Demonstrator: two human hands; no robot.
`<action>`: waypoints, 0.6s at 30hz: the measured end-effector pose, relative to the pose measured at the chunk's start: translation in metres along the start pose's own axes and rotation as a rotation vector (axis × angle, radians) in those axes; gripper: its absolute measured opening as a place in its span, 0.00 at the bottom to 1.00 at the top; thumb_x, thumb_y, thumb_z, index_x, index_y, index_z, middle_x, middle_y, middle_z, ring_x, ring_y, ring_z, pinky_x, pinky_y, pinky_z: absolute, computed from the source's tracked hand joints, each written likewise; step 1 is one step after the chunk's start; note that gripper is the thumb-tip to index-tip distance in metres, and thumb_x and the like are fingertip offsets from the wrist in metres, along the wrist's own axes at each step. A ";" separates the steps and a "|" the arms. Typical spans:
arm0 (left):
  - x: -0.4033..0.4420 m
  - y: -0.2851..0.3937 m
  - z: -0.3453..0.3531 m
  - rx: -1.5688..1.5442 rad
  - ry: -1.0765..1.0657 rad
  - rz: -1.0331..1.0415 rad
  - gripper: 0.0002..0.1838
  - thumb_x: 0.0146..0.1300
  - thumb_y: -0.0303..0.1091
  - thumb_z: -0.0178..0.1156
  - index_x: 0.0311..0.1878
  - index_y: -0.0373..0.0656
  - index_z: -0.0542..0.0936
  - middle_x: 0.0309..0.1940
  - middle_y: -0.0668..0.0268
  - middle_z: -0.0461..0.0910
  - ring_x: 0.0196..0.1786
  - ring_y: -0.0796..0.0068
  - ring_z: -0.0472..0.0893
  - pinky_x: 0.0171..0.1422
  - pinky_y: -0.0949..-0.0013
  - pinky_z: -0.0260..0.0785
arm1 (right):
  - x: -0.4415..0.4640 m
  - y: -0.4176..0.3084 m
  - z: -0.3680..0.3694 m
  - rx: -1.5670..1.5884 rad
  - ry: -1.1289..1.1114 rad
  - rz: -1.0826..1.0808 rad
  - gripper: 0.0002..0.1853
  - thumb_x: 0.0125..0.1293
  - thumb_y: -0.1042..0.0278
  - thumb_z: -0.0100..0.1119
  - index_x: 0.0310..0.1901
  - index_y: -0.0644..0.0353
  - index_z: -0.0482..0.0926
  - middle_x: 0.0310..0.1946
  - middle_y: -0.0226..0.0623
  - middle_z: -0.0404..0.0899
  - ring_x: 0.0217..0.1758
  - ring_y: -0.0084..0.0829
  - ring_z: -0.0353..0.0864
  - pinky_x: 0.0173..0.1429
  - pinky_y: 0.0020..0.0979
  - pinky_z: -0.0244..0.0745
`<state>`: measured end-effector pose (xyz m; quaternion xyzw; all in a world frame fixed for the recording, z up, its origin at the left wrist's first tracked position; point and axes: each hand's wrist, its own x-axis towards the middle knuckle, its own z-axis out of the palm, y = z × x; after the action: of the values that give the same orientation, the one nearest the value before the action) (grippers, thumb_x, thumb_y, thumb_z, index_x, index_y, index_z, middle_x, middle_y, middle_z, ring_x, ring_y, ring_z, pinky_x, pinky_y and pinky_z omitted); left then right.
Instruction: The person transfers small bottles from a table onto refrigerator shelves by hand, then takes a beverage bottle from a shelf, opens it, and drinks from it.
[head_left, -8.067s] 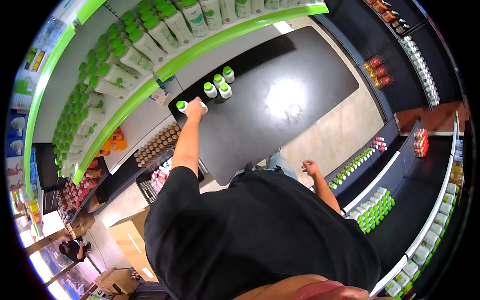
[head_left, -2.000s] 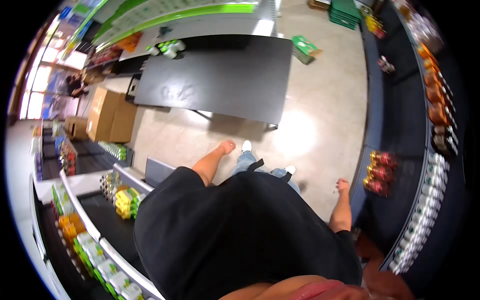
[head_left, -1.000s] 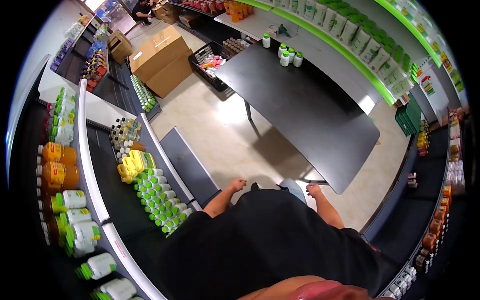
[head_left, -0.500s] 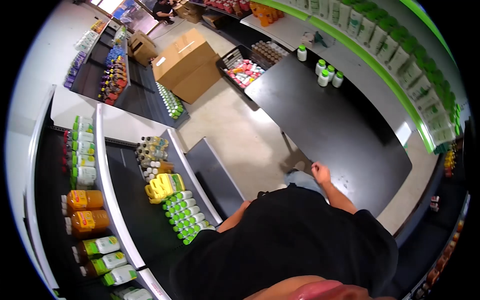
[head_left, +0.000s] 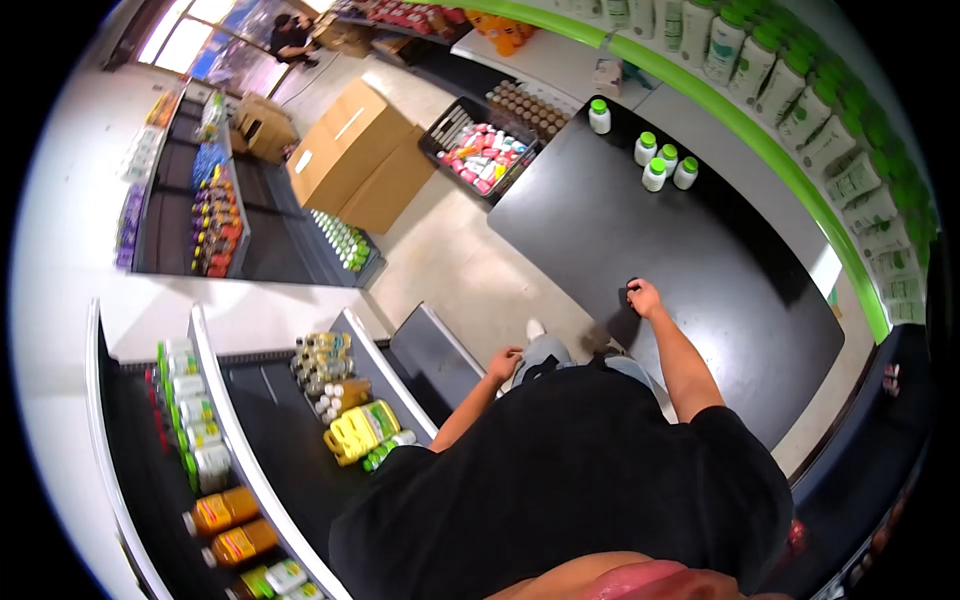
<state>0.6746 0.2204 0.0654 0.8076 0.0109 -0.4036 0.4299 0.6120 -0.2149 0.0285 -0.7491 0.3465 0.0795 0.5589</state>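
My right hand [head_left: 643, 297] hovers over the black table [head_left: 720, 330], its fingers curled; whether anything small is in it cannot be made out. My left hand [head_left: 505, 362] hangs beside my leg at the table's near side, with fingers loosely apart and nothing in them. Toward the table's far edge stand several white bottles [head_left: 654, 175] with green caps, grouped closely. One more such bottle [head_left: 599, 116] stands apart, near the far left corner. Neither hand touches a bottle.
A black crate [head_left: 462, 123] of mixed small items stands beyond the table's left end, near a large cardboard box [head_left: 345, 140]. Shelves with bottles [head_left: 362, 432] are at left. A green-edged shelf [head_left: 690, 90] runs behind the table. A person [head_left: 290, 40] crouches far off.
The view has turned and come nearer to the table's bottles. My right hand has moved forward over the table. My left hand has come further into view from beside my body.
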 end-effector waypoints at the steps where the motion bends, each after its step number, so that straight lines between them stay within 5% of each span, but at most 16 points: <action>1: 0.014 0.011 0.002 0.057 -0.049 0.031 0.17 0.58 0.35 0.58 0.50 0.39 0.79 0.38 0.57 0.83 0.42 0.70 0.81 0.48 0.67 0.73 | -0.006 0.002 -0.002 0.049 0.015 0.009 0.13 0.58 0.72 0.54 0.46 0.60 0.76 0.25 0.34 0.81 0.25 0.25 0.78 0.34 0.28 0.75; 5: 0.099 0.054 -0.018 0.338 -0.209 0.113 0.14 0.61 0.36 0.58 0.47 0.40 0.80 0.39 0.62 0.83 0.38 0.74 0.80 0.45 0.68 0.73 | -0.032 0.010 -0.005 0.297 0.132 0.091 0.13 0.60 0.75 0.51 0.46 0.61 0.75 0.25 0.35 0.80 0.24 0.24 0.77 0.31 0.27 0.73; 7: 0.152 0.091 -0.037 0.110 -0.372 0.169 0.11 0.62 0.33 0.57 0.44 0.40 0.80 0.35 0.66 0.82 0.33 0.78 0.78 0.40 0.70 0.72 | -0.047 0.019 -0.004 0.450 0.224 0.152 0.13 0.60 0.75 0.50 0.47 0.62 0.75 0.25 0.35 0.80 0.24 0.24 0.77 0.32 0.26 0.74; 9: 0.187 0.143 -0.055 0.039 -0.441 0.499 0.09 0.62 0.29 0.57 0.44 0.42 0.80 0.32 0.67 0.81 0.30 0.80 0.75 0.37 0.73 0.70 | -0.057 0.038 0.003 0.499 0.350 0.216 0.11 0.63 0.71 0.51 0.46 0.62 0.75 0.25 0.36 0.79 0.21 0.24 0.76 0.29 0.26 0.73; 15: 0.302 0.309 -0.055 0.171 -0.405 0.533 0.16 0.62 0.29 0.56 0.53 0.43 0.74 0.33 0.65 0.79 0.34 0.77 0.76 0.42 0.71 0.71 | -0.121 0.044 0.038 0.538 0.582 0.577 0.09 0.65 0.67 0.53 0.42 0.61 0.76 0.25 0.35 0.80 0.18 0.24 0.75 0.24 0.27 0.71; 18: 0.366 0.376 -0.037 0.372 -0.277 0.748 0.20 0.60 0.37 0.60 0.55 0.43 0.73 0.38 0.62 0.79 0.42 0.69 0.77 0.51 0.66 0.70 | -0.140 0.084 0.092 0.681 0.778 0.501 0.10 0.66 0.66 0.54 0.43 0.61 0.76 0.26 0.36 0.80 0.21 0.25 0.77 0.24 0.28 0.73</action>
<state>1.0823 -0.1116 0.0922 0.7579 -0.4128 -0.3196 0.3912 0.4812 -0.0838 -0.0002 -0.3960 0.6997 -0.1882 0.5640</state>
